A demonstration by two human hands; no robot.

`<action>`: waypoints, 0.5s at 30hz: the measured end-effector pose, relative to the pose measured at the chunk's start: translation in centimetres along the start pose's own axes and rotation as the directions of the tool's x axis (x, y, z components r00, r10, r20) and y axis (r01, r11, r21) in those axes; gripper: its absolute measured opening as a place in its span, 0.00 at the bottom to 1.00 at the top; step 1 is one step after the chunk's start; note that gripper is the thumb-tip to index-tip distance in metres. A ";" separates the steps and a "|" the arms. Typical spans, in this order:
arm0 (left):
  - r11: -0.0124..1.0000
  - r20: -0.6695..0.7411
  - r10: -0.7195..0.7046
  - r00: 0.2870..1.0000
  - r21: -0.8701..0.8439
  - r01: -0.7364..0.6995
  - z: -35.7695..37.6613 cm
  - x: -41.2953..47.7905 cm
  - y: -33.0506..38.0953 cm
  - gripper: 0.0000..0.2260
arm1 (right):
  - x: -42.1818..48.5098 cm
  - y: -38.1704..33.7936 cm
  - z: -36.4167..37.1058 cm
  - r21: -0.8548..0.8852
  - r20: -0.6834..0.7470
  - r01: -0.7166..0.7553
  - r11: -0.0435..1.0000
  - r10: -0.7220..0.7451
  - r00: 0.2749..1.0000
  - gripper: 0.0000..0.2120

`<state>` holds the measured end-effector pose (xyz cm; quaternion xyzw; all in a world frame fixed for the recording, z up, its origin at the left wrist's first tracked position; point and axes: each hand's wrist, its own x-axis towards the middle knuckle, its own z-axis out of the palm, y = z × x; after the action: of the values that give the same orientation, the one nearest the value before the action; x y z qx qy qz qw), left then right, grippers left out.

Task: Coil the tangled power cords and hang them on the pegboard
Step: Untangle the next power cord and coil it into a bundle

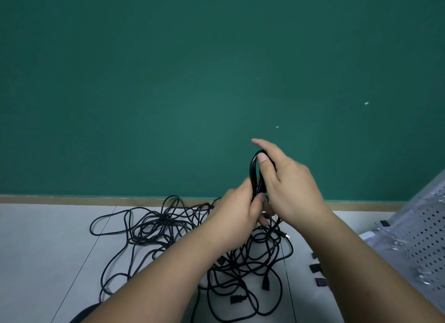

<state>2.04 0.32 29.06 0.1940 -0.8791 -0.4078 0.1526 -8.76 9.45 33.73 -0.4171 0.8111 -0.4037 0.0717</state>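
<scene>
— Where's the cord?
— A small black loop (254, 171), held above the cords (168, 228) tangled on the floor (48, 250).
— Hands?
— Left hand (237, 214) grips its bottom; right hand (289, 185) pinches the top (forefinger straight). Pegboard (423, 238) at right.

There is one camera. It sits on the person's head and looks forward and down, straight at a big flat dark green wall (168, 82). The wall fills the top half. Just below the wall lie the tangled thin black power cords (163, 224). The left hand (238, 209) and right hand (291, 185) are very near the camera, in front of the wall's bottom edge.
</scene>
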 end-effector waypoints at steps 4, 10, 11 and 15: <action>1.000 0.011 -0.003 1.000 -0.004 0.004 -0.1 -0.3 0.2 0.06 | 0.0 -0.4 0.1 -0.176 -0.006 0.026 0.984 -0.028 1.000 0.21; 0.987 -0.038 -0.036 0.999 -0.158 0.030 0.4 -0.3 0.0 0.10 | 0.7 0.4 0.5 0.045 -0.038 0.018 0.999 -0.017 0.999 0.10; 0.977 -0.036 -0.053 0.998 -0.210 0.045 0.5 -0.3 0.1 0.10 | 0.8 0.4 0.6 0.071 -0.043 0.017 0.997 -0.014 0.999 0.09; 0.935 -0.002 -0.114 0.993 -0.339 0.107 0.6 -0.1 0.3 0.10 | 0.9 0.4 0.8 0.107 -0.026 0.029 0.994 -0.026 0.999 0.08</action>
<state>1.76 0.92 28.87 0.2185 -0.7820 -0.5584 0.1701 -9.23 8.44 33.09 -0.4190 0.7831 -0.4528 0.0787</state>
